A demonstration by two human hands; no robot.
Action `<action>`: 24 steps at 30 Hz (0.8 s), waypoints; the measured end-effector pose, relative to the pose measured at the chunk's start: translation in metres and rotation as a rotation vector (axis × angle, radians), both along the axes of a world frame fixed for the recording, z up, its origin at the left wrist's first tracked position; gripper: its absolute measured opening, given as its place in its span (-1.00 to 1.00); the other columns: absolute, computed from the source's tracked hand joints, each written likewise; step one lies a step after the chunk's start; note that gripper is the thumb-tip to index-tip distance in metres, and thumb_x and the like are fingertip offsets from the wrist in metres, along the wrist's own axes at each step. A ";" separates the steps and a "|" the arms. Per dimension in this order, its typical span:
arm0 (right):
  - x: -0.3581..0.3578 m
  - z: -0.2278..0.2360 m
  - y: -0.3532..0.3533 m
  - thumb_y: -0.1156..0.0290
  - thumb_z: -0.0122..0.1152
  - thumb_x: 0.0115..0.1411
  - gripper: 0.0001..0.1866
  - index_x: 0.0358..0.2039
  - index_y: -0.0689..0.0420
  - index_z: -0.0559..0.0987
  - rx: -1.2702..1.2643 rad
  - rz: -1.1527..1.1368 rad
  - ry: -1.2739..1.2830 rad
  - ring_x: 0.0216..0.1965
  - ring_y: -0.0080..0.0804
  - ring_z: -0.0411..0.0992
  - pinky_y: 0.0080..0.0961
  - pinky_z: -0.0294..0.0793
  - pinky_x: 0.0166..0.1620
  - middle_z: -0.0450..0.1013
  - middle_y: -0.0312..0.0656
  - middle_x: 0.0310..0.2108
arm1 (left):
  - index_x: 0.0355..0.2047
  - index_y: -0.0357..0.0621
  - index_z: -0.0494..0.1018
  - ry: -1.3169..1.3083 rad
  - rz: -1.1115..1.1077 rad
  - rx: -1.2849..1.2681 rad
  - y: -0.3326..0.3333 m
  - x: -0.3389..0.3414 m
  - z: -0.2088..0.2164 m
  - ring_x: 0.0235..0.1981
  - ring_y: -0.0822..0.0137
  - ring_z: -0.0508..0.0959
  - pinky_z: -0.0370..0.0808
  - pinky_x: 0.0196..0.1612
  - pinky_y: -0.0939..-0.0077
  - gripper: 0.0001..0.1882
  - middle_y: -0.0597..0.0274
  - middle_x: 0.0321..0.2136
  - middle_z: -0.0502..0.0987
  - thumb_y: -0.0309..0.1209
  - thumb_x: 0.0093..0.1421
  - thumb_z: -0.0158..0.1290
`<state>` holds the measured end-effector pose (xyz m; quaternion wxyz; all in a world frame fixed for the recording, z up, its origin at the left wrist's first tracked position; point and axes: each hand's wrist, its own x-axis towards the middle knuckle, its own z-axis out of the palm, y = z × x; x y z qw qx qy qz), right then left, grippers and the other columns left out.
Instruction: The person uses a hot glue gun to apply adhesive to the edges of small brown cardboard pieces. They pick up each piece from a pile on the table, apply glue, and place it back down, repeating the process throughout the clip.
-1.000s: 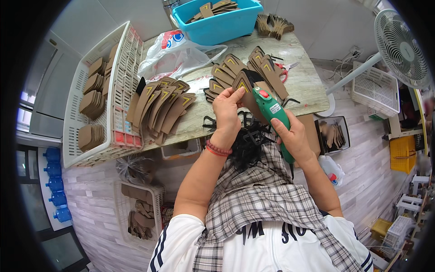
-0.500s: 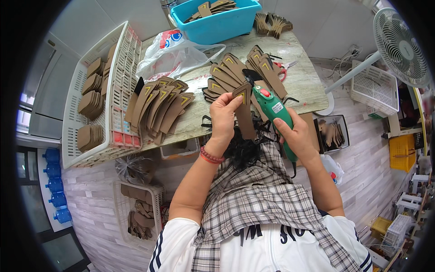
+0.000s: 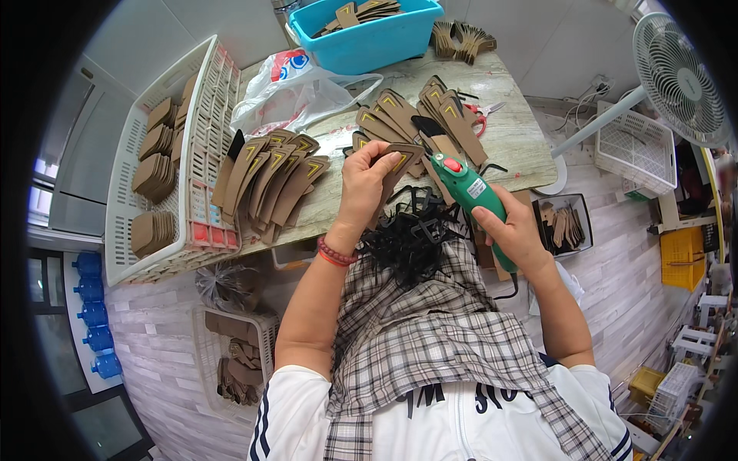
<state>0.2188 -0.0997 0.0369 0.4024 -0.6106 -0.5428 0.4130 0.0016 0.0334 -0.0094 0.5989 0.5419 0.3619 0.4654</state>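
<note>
- Pinching a flat, curved brown piece [image 3: 393, 181] over the table's [image 3: 524, 155] near edge with the left hand [image 3: 364, 183].
- Gripping a smooth green power tool [image 3: 461, 181] in the right hand [image 3: 513, 230].
- With stringy black strips [image 3: 411, 244] heaped below.
- Since earlier, tilted the piece leftward.

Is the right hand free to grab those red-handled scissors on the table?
Probably not right away: the right hand is wrapped around the green power tool. The scissors lie beyond it, mostly in plain view.

Brown curved strip [image 3: 394, 177] w/ yellow V-mark is tilting in L hand [image 3: 361, 183], & green corded tool [image 3: 469, 190] w/ red button is slanting up-left in R hand [image 3: 515, 234], tip nr strip.
</note>
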 end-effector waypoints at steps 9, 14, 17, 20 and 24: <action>0.010 0.000 0.000 0.23 0.25 0.15 -0.58 -0.06 0.21 0.46 0.024 0.094 -0.070 -0.62 -0.58 0.38 -0.59 0.38 -0.52 0.46 -0.24 -0.56 | -0.36 -0.28 0.51 0.105 -0.129 0.027 0.010 -0.017 0.009 -0.43 0.66 0.42 0.37 -0.32 0.76 -0.91 0.45 -0.45 0.52 -0.49 0.21 0.08; 0.013 0.009 0.000 0.19 0.26 0.12 -0.52 -0.04 0.23 0.45 -0.020 0.145 -0.154 -0.52 -0.48 0.45 -0.51 0.45 -0.40 0.49 -0.13 -0.48 | -0.35 -0.29 0.51 0.149 -0.189 0.063 0.015 -0.023 0.008 -0.42 0.66 0.41 0.37 -0.32 0.76 -0.91 0.43 -0.44 0.52 -0.50 0.19 0.10; 0.015 0.010 0.001 0.17 0.26 0.12 -0.50 -0.03 0.23 0.45 -0.016 0.162 -0.179 -0.44 -0.39 0.49 -0.46 0.47 -0.31 0.51 -0.07 -0.43 | -0.36 -0.29 0.51 0.196 -0.226 0.021 0.013 -0.024 0.015 -0.43 0.67 0.40 0.36 -0.34 0.76 -0.91 0.45 -0.46 0.50 -0.50 0.17 0.12; 0.014 0.007 0.003 0.17 0.27 0.12 -0.49 -0.02 0.23 0.45 0.014 0.178 -0.175 -0.40 -0.34 0.51 -0.45 0.47 -0.26 0.53 -0.05 -0.39 | -0.38 -0.29 0.51 0.206 -0.260 0.044 0.011 -0.023 0.018 -0.46 0.68 0.38 0.33 -0.39 0.76 -0.91 0.47 -0.49 0.49 -0.49 0.16 0.14; 0.007 0.010 0.007 0.16 0.27 0.12 -0.49 -0.02 0.22 0.45 0.027 0.184 -0.209 -0.36 -0.32 0.51 -0.45 0.47 -0.24 0.52 -0.05 -0.38 | -0.40 -0.27 0.52 0.275 -0.306 -0.002 0.009 -0.023 0.023 -0.51 0.68 0.35 0.30 -0.44 0.74 -0.90 0.48 -0.53 0.47 -0.47 0.14 0.16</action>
